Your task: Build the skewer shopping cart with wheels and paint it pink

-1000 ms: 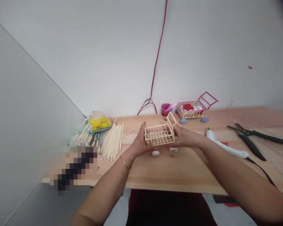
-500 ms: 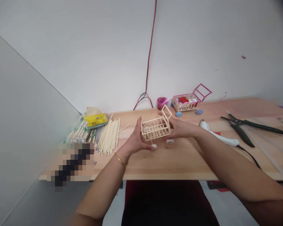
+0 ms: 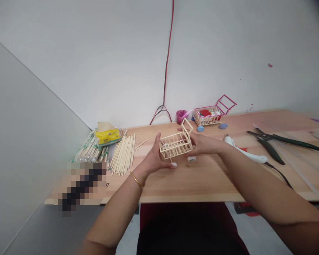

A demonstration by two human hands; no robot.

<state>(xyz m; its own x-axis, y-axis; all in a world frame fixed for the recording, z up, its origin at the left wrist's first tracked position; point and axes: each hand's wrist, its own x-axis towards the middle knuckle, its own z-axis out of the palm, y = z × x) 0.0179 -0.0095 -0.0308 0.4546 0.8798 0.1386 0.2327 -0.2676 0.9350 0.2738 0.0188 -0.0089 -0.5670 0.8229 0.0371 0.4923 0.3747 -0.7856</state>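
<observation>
A small cart built of pale wooden sticks, with white bottle-cap wheels, is held just above the wooden table. My left hand grips its left end, thumb up along the side and fingers under the base. From the right, my right hand clasps the end where the stick handle rises. A gold bangle sits on my left wrist.
Loose wooden sticks and wrapped bundles with a yellow tissue pack lie at left. A pink stick cart and pink cup stand by the wall. A white glue gun and dark pliers lie at right.
The cart has been tilted and lifted slightly in both hands; my left fingers have slid under its base. The view shifted a little to the right.
</observation>
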